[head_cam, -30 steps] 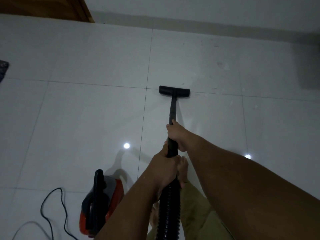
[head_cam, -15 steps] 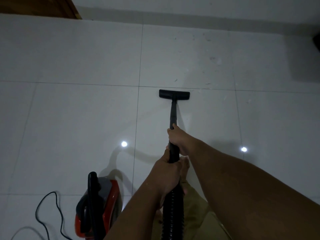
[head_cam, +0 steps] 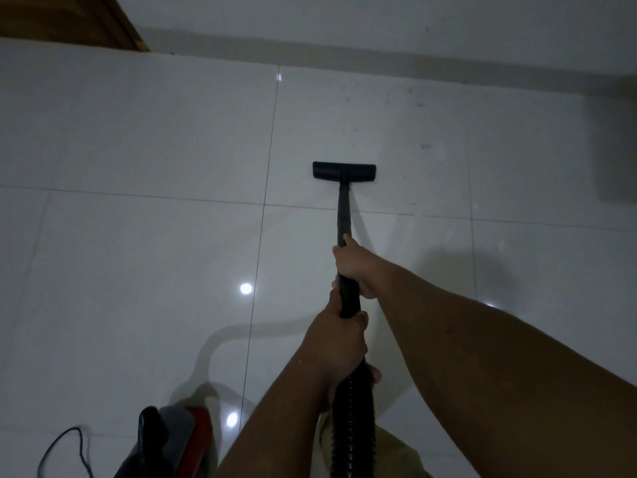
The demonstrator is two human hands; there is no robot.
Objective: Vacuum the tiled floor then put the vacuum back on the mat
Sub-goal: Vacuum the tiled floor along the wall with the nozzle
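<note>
Both hands grip the black vacuum pipe (head_cam: 343, 215), the right hand (head_cam: 353, 267) ahead of the left hand (head_cam: 339, 343), fingers wrapped tight. The brush head (head_cam: 344, 171) sits flat on the white floor (head_cam: 138, 236).

nozzle (head_cam: 344, 171) — pushed forward past grout line onto far tile | canister (head_cam: 175, 439) — now lower in view

Black nozzle (head_cam: 344, 171) flat on white tiles (head_cam: 138, 270).

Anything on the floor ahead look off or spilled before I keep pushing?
Nothing spilled or damaged. Small dark specks and pale crumbs lie scattered on the tile beyond and right of the nozzle, toward the wall, not yet vacuumed. Both the left hand and right hand grip the wand normally.
</note>
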